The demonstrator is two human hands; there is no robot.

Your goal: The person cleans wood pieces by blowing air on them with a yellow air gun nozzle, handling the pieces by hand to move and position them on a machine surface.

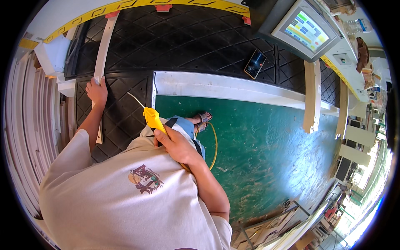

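My left hand (96, 91) is closed round a long, narrow pale board (106, 43), which lies across the black grooved bed (175, 37). The board's far end meets a red block (111, 15), and its near end runs down past my wrist. In front of my shirt, my right hand (177, 143) grips a yellow air blow gun (153, 118). Its thin metal nozzle (135, 100) points up and left, over the bed's near section and apart from the board. A yellow hose (216, 146) loops beside my feet.
A phone (255, 63) lies on the bed, left of a control panel with a lit screen (306, 30). Two pale boards (311, 96) jut past the right edge. Long strips (31, 108) are stacked at far left. A yellow rail (137, 5) spans the back; the floor (258, 146) is green.
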